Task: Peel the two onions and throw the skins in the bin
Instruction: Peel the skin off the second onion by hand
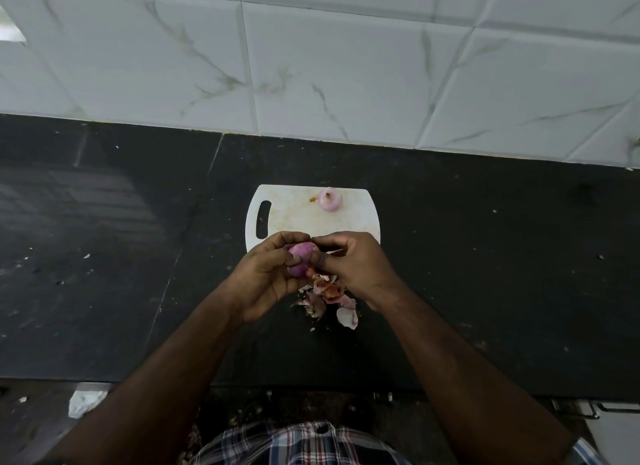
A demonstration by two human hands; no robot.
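My left hand (266, 277) grips a purple onion (300, 259) just in front of the white cutting board (287, 215). My right hand (353, 263) pinches at the onion's right side, its fingers curled against the skin there. A second onion (330, 199), pale and peeled, sits at the far edge of the board. A pile of onion skins (329, 296) lies on the dark counter under my hands, partly hidden by my right hand.
The black stone counter (485, 256) stretches left and right, speckled with small scraps. A white tiled wall (311, 66) rises behind it. A crumpled white piece (85, 402) lies below the counter's front edge at the left. No bin is in view.
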